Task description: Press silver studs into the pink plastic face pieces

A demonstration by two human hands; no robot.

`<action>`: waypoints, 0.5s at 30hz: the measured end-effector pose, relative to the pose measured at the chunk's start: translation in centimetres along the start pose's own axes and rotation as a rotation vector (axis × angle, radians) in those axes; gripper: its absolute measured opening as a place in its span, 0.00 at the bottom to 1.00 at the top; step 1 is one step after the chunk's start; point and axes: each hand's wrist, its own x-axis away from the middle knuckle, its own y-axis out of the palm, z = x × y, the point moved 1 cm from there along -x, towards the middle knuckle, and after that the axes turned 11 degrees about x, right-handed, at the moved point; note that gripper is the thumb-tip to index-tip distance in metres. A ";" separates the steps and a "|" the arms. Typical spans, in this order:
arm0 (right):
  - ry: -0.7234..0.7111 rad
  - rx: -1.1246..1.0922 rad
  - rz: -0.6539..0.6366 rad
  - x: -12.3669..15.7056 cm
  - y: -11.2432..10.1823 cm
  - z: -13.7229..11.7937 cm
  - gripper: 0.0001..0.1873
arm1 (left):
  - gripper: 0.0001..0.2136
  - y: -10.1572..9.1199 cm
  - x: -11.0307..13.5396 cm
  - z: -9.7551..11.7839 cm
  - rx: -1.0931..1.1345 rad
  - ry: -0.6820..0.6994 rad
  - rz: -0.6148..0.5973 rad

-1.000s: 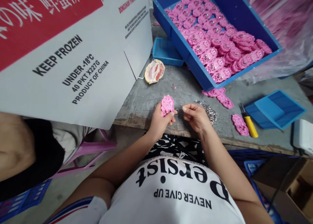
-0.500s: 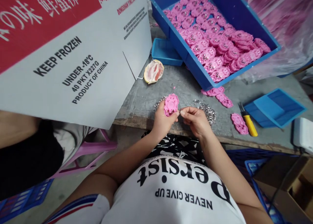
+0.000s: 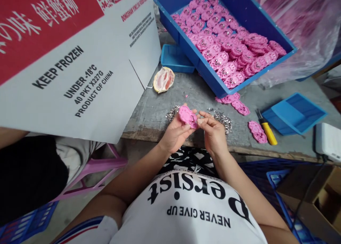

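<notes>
A pink moulded plastic piece [image 3: 187, 115] with a scalloped outline is gripped in my left hand [image 3: 174, 132], thumb across its lower edge. My right hand [image 3: 214, 130] pinches at the piece's right end, thumb and forefinger together; whatever is between those fingertips is too small to make out. Small shiny metal parts lie in two heaps on the table, one heap [image 3: 172, 113] behind my left hand and another heap [image 3: 225, 122] beside my right. Similar pink pieces [image 3: 221, 61], many with metal bits on them, fill a large blue tray [image 3: 186, 46].
A big white-and-red carton [image 3: 106, 69] stands at the left. On the grey table [image 3: 144, 119] are a cut citrus fruit [image 3: 163, 79], a small blue tray [image 3: 177, 59], a yellow-handled tool [image 3: 269, 133], loose pink pieces [image 3: 257, 132] and another blue tray [image 3: 294, 114]. Someone's dark clothing [image 3: 32, 176] shows at left.
My left hand has turned the pink piece from upright to slanting towards the right. My right fingers have come in against its right end.
</notes>
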 end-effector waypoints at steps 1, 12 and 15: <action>-0.005 -0.003 -0.015 0.2 0.1 0.0 0.05 | 0.28 -0.1 0.1 0.0 -0.002 -0.003 -0.005; 0.018 -0.050 -0.072 0.6 0.5 -0.6 0.06 | 0.29 0.0 0.1 -0.1 0.004 0.035 -0.006; 0.029 -0.050 -0.065 0.6 0.6 -0.7 0.06 | 0.30 0.1 0.1 -0.1 0.006 0.039 -0.008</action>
